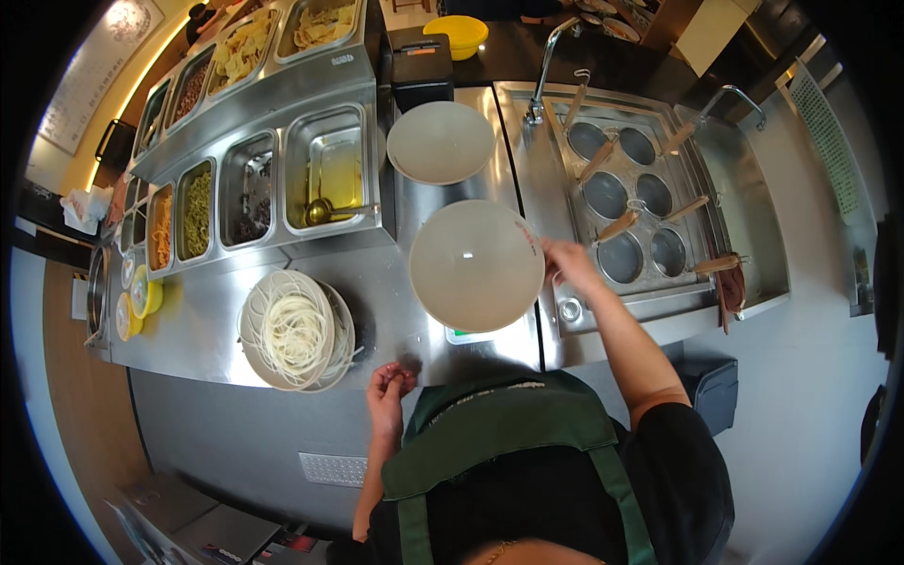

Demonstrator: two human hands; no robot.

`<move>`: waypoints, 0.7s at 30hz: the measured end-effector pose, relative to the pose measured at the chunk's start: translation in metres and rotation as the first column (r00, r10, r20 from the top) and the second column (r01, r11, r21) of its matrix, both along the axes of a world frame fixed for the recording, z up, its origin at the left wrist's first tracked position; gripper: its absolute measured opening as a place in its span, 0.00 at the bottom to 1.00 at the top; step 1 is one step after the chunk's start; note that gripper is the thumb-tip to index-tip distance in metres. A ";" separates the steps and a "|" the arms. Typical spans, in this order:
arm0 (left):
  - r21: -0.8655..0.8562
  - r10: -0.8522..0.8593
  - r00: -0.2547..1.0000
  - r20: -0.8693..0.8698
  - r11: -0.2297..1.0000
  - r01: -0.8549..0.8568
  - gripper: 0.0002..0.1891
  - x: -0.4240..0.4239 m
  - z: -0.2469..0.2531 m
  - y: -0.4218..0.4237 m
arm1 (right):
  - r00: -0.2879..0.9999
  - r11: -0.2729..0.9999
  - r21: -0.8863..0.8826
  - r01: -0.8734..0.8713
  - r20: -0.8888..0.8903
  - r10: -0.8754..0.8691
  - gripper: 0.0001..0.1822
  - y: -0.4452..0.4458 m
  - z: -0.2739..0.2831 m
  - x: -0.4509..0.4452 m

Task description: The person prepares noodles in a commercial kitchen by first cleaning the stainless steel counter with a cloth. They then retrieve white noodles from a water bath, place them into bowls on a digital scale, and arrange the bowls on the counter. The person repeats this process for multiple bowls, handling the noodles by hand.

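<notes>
A large pale bowl (474, 267) with red marks inside its rim sits over a small scale (487, 332), which it mostly hides. The fingers of my right hand (569, 265) hold the bowl at its right rim. My left hand (393, 385) is loosely curled at the counter's front edge, with nothing visible in it. To its left, white shredded strands (293, 332) are heaped on a plate (251, 311), which rests on another plate (345, 321). A second pale bowl (441, 141) stands behind the first.
Steel pans hold yellow liquid with a ladle (321, 210), chopped greens (198, 212) and orange shreds (162, 229). At right, a noodle boiler (653, 169) has several wooden-handled strainer baskets. Yellow-lidded tubs (145, 293) sit far left. A faucet (544, 70) rises behind.
</notes>
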State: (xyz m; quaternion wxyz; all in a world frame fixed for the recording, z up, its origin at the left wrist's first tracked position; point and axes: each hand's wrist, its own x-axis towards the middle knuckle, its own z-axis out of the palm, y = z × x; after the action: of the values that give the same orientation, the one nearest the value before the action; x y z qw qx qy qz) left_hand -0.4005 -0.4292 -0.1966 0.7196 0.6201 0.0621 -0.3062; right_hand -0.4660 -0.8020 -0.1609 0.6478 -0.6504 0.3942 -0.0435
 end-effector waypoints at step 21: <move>0.127 0.105 0.993 -0.049 0.987 -0.098 0.09 -0.044 -0.017 0.017 | 0.842 0.902 0.427 0.064 0.461 -0.278 0.11 -0.069 0.014 0.151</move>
State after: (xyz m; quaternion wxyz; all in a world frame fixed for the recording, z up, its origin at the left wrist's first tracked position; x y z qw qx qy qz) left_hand -0.4440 -0.4122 -0.2136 0.6923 0.6509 0.1327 -0.2818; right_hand -0.3151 -0.8711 -0.1464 0.8398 -0.4321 0.2660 -0.1930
